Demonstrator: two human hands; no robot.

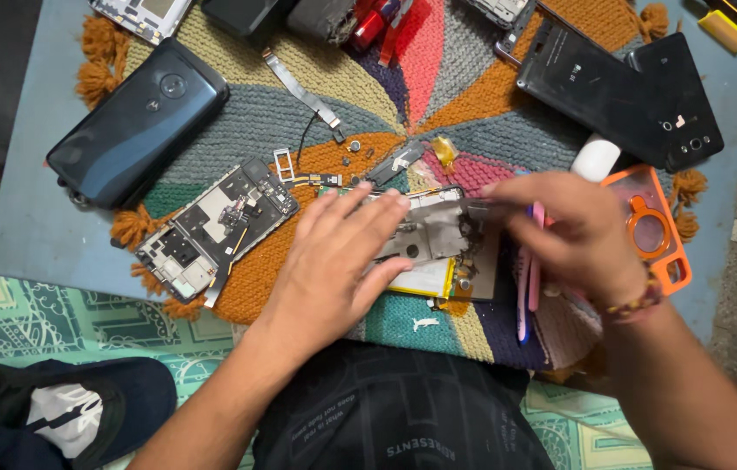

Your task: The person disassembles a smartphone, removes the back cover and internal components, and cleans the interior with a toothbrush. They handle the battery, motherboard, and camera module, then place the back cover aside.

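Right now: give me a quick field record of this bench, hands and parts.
left hand: flat on the opened phone, pressing it down
right hand: at the phone's right edge, holding thin pink and blue tools
surface: multicoloured woven mat on a grey table
nearby: dark blue phone, circuit frame, two black back covers, orange case

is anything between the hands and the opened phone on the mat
Nothing visible: the left hand lies flat on the opened phone, and the right hand touches its right edge, holding a pink tool.
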